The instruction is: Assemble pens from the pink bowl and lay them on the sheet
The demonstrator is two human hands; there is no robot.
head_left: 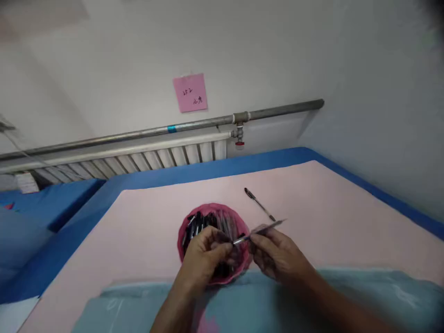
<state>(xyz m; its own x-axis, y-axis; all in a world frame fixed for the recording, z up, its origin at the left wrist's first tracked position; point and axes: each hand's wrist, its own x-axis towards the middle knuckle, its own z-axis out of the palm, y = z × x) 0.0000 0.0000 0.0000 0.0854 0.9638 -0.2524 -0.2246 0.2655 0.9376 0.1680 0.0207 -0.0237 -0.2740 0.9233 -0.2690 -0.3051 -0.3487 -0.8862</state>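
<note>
Over a pink basket (pixel 180 243), my left hand (pixel 208 252) is closed, its fingertips pinched at the silvery end of a slim pen (pixel 240 240). My right hand (pixel 277 254) grips the same pen further along, and its other end points up to the right. Small parts between the left fingers are hidden. Black pen pieces (pixel 198 224) and clear pen barrels (pixel 227 223) fill the basket below both hands. On the pink sheet beyond the right hand lies a black-capped pen (pixel 258 202).
The pink sheet (pixel 145 222) covers a blue-edged table (pixel 180 175). Light blue cloth (pixel 138 305) lies along the near edge. Behind the table are a radiator (pixel 156 157), a metal pipe (pixel 138 135) and a wall with a pink note (pixel 190 92).
</note>
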